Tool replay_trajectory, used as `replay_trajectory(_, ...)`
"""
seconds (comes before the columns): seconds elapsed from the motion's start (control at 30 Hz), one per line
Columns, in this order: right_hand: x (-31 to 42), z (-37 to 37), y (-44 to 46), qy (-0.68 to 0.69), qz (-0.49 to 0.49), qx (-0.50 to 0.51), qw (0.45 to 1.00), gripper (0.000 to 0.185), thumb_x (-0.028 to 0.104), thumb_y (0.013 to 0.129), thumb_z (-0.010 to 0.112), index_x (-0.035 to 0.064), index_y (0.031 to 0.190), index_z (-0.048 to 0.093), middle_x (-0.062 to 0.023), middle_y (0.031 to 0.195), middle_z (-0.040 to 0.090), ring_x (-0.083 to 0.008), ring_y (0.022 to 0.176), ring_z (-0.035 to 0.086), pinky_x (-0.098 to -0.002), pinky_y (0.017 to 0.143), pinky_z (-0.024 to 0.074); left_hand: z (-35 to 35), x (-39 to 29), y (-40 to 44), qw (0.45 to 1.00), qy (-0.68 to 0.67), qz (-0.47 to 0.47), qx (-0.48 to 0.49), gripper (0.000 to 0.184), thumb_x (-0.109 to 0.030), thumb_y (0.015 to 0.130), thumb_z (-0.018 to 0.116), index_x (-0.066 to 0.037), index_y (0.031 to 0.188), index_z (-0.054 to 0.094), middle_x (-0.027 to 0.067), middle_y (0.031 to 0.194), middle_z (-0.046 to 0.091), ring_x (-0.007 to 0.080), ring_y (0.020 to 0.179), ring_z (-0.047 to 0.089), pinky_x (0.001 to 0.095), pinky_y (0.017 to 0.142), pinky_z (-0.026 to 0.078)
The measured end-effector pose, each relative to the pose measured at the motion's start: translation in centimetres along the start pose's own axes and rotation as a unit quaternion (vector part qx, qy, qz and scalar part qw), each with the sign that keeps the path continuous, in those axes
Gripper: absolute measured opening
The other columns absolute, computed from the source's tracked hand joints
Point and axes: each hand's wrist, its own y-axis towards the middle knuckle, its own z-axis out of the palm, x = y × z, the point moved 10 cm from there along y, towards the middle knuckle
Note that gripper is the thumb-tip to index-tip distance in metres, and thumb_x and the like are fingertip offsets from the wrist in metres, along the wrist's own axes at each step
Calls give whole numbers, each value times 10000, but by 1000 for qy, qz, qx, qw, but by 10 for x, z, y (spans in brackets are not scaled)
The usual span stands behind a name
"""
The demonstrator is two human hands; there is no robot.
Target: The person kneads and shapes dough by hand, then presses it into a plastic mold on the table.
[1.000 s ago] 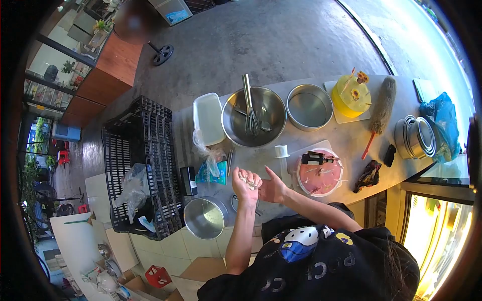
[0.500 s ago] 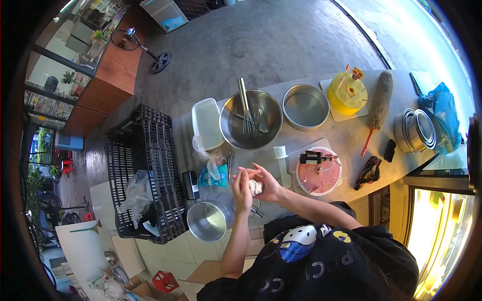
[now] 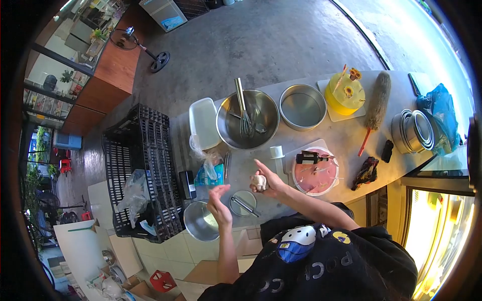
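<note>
A small whitish lump [image 3: 259, 182], its material too small to make out, rests against the palm of my right hand [image 3: 272, 184], whose fingers curl partly round it. My left hand [image 3: 219, 206] is apart from it, fingers stretched out and holding nothing, over the rim of a metal pot [image 3: 200, 228]. Between my hands and closer to my body lies a round lid-like disc [image 3: 238, 204] with a metal tool [image 3: 246, 206] across it. A white-capped container [image 3: 277, 152] stands just beyond my right hand.
A steel bowl [image 3: 231, 138] with a whisk [image 3: 243, 108], a round cake tin [image 3: 303, 125], a plastic tub [image 3: 203, 120] and a yellow cake [image 3: 341, 103] line the far side. A pink cake [image 3: 314, 180] bears a dark bottle [image 3: 309, 158]. A black crate [image 3: 163, 175] stands left.
My hands were together around the whitish lump. The left hand has moved away to the left and down over the pot; the lump stays in the right hand.
</note>
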Motion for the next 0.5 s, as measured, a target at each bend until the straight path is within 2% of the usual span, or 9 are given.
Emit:
replay_trajectory(0.03,1,-7,2,22,-16,-27,999,371,447,769,542,113,617,485,-70,548,504,-224,465,499,-355,430,400,-1,19,-6,1000,-9,-29,5,436,-262,909,229,52,843,524,165,830,593,231,790,577,314,763,433)
replay_trajectory(0.13,8,-22,1,7,-57,-54,997,381,433,772,546,106,594,469,-52,515,470,-209,408,464,-353,393,383,-1,42,-29,996,11,-85,15,403,-240,908,258,52,832,525,160,824,593,225,787,580,306,745,443)
replay_trajectory(0.2,7,-27,0,6,-62,-86,994,400,429,780,536,119,549,431,-45,494,447,-213,392,428,-344,390,349,5,38,-40,997,1,-82,7,374,-224,905,286,55,844,528,154,817,596,220,772,583,299,726,450)
replay_trajectory(0.27,6,-27,-4,3,-65,-117,991,428,424,788,527,132,505,394,-38,473,424,-216,375,391,-335,388,314,13,29,-46,997,59,-55,14,403,-272,906,282,37,843,532,137,820,600,204,748,580,295,702,448)
replay_trajectory(0.3,7,-24,-5,-18,-69,-116,991,387,396,788,540,119,545,424,-33,479,424,-189,377,408,-321,374,338,15,24,-46,995,93,-30,25,302,-202,887,360,37,852,540,127,807,601,192,743,578,281,681,447)
replay_trajectory(0.33,9,-22,-5,-40,-73,-115,990,347,368,788,553,106,585,454,-27,485,423,-162,378,424,-307,361,362,14,29,-47,995,91,-30,23,302,-202,887,360,37,852,540,127,807,601,192,743,578,281,681,447)
replay_trajectory(0.43,13,-19,-1,-133,-85,-86,984,287,324,802,545,86,652,493,-27,521,461,-149,426,475,-298,380,404,14,40,-47,980,186,-61,41,149,-121,809,499,-1,857,572,146,824,599,269,770,576,320,682,440)
replay_trajectory(0.47,13,-19,-1,-134,-84,-87,984,287,324,802,545,86,652,493,-27,521,461,-149,426,475,-298,380,404,17,32,-44,980,186,-62,41,149,-121,809,499,-1,857,572,146,824,599,269,770,576,320,682,440)
replay_trajectory(0.5,12,-10,-3,-155,-72,-61,983,272,319,813,526,73,698,511,-30,557,489,-147,463,506,-299,404,431,23,8,-40,981,187,28,39,141,-114,793,521,-10,869,578,132,842,601,273,795,567,330,702,433)
